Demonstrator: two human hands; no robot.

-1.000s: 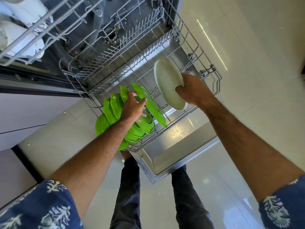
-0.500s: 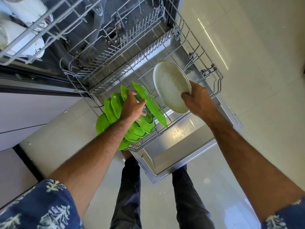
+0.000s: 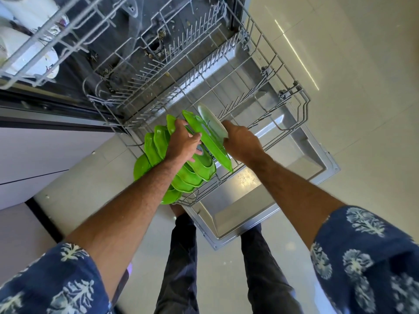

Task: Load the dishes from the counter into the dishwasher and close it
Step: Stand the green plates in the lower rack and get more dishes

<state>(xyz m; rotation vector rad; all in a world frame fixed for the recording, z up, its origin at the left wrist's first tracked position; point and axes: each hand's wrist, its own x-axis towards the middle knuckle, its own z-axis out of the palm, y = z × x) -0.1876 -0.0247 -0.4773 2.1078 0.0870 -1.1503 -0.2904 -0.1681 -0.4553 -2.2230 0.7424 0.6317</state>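
The dishwasher's lower rack (image 3: 292,123) is pulled out over the open door (image 3: 240,214). Several bright green plates and bowls (image 3: 195,173) stand on edge in its near left corner. My left hand (image 3: 183,141) rests on top of them, its fingers against a flat green plate (image 3: 204,137). Right behind that plate stands a pale grey-green plate (image 3: 212,123), nearly upright among the tines. My right hand (image 3: 240,141) grips this pale plate at its lower right edge.
The upper rack (image 3: 34,46) at top left holds white cups (image 3: 27,60). White cabinet fronts (image 3: 34,159) stand to the left. My legs (image 3: 181,268) are below the door's edge, on a glossy cream tile floor (image 3: 351,87) that spreads to the right.
My right hand has brought the pale plate down and left, from above the rack into the tines right behind the green plates. My left hand has stayed on the green dishes.
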